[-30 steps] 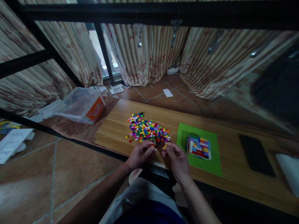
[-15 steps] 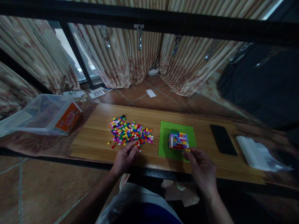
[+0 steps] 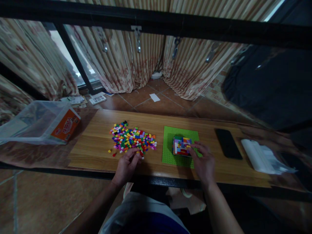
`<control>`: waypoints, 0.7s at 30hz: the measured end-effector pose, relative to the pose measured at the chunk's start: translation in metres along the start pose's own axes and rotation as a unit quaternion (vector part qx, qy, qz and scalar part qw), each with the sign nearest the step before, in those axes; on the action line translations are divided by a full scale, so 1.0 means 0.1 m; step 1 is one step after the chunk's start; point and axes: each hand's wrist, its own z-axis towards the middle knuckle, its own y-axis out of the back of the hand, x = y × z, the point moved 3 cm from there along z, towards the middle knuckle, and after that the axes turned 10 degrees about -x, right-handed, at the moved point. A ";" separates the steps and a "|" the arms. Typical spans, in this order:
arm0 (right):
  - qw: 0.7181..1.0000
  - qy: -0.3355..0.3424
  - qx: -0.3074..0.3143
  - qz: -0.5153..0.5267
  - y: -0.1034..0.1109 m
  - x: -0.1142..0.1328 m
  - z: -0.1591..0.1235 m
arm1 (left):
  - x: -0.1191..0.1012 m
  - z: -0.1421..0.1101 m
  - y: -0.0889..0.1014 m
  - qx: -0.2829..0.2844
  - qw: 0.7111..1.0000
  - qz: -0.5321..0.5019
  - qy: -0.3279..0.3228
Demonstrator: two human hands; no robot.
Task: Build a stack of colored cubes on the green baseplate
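A small block-built structure (image 3: 180,148) in many colours sits on a green studded baseplate (image 3: 168,156). My right hand (image 3: 204,162) reaches over its right side, thumb and index finger pinched on a small yellow building brick (image 3: 188,146) at the structure's top. Whether that brick is pressed down onto it I cannot tell. A loose heap of multicoloured building bricks (image 3: 133,138) lies on the wooden board, left of the baseplate. At the heap's front edge my left hand (image 3: 127,165) is closed in a pinch, with red bricks by its fingertips; what it holds is unclear.
A black phone-like slab (image 3: 228,143) and a white packet with clear plastic (image 3: 258,156) lie right of the baseplate. On the left stands a clear plastic bin (image 3: 39,122) with an orange label. The wooden board (image 3: 90,146) has a dark front edge.
My right hand has moved with the yellow brick from the structure's front right corner up and inward over its top. My left hand stays at the heap. The view has shifted slightly.
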 end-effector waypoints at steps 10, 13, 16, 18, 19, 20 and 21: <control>0.999 -0.002 0.032 0.027 -0.26 -0.07 0.07 | -0.03 0.00 0.01 0.024 0.999 0.030 -0.028; 0.999 0.006 0.044 0.020 -0.31 -0.09 0.06 | 0.00 -0.01 0.01 0.026 0.999 0.031 -0.024; 0.999 0.001 0.041 0.019 -0.35 -0.12 0.04 | 0.00 -0.01 0.01 0.025 0.999 0.035 -0.030; 0.999 -0.011 0.036 0.024 -0.37 -0.14 0.03 | -0.01 -0.02 0.01 0.022 0.998 0.037 -0.034; 0.999 -0.018 0.034 0.029 -0.37 -0.15 0.03 | -0.01 -0.02 0.01 0.020 0.998 0.039 -0.036; 0.999 -0.023 0.034 0.032 -0.38 -0.16 0.03 | -0.01 -0.02 0.01 0.020 0.998 0.041 -0.037; 0.999 -0.025 0.035 0.032 -0.38 -0.17 0.02 | -0.01 -0.02 0.01 0.021 0.998 0.043 -0.038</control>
